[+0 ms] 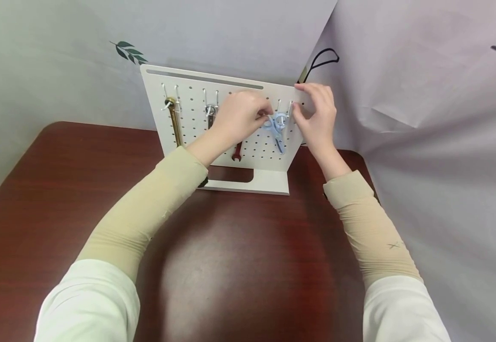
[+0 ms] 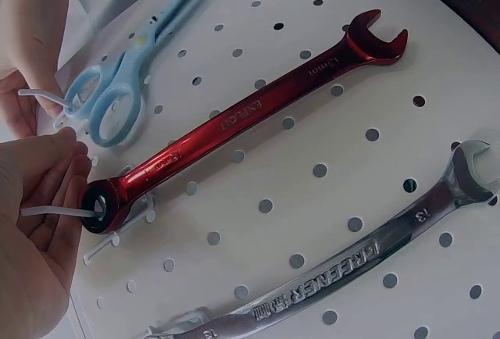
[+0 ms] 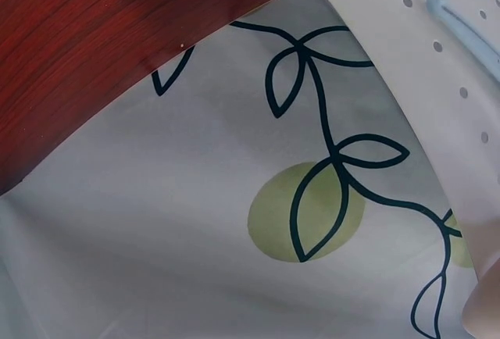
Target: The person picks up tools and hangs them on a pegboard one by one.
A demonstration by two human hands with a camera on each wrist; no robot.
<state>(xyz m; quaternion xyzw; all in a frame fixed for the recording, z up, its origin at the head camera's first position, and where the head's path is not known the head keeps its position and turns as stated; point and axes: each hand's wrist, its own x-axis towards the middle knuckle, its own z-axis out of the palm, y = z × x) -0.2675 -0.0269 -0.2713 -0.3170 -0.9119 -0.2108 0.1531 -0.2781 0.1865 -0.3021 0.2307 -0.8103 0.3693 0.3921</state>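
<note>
Light-blue scissors [image 1: 278, 130] hang blades down on the white pegboard [image 1: 248, 85], a hook passing through one handle ring. My left hand [image 1: 241, 111] reaches across from the left, its thumb and fingers pinching at the scissors' left ring. In the left wrist view, the left hand [image 2: 39, 222] also lies beside the hook and ring end of a red wrench [image 2: 226, 124]. My right hand [image 1: 318, 111] grips the board's upper right edge, thumb in front near a hook, index finger at the top; its other fingertips are hidden.
A gold wrench [image 1: 174, 121] and a silver wrench [image 2: 320, 269] hang further left on hooks. The board's base stands on the dark red table [image 1: 230, 247]. A black loop [image 1: 326, 57] shows behind the right corner; pale sheets [image 1: 427, 156] hang behind and to the right.
</note>
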